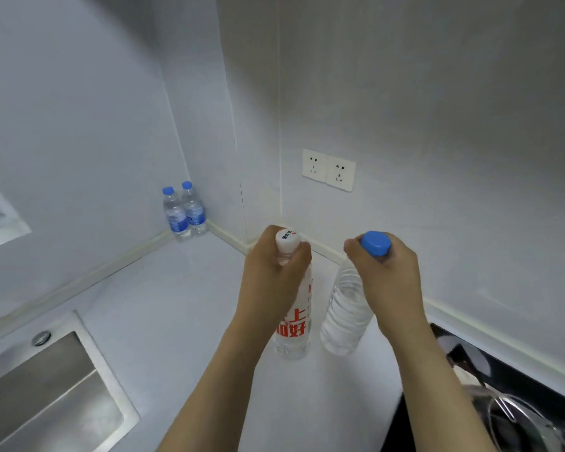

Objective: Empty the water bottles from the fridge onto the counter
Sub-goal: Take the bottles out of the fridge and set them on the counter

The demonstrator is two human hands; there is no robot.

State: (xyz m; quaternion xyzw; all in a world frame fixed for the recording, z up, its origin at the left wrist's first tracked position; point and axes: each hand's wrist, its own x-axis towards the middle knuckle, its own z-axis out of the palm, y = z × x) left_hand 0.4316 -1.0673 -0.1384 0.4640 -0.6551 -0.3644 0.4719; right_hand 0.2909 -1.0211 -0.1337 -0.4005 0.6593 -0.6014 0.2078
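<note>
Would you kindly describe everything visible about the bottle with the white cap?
The white-capped bottle is clear plastic with a white label bearing large red characters, and its white cap carries small print. It stands roughly upright, base at the white counter, beside the blue-capped bottle. The left hand grips its neck just below the cap.

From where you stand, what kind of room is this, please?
Most likely a small home kitchen: a white counter with a steel sink set into it, a black cooktop at the right, and twin wall sockets above the counter.
</note>
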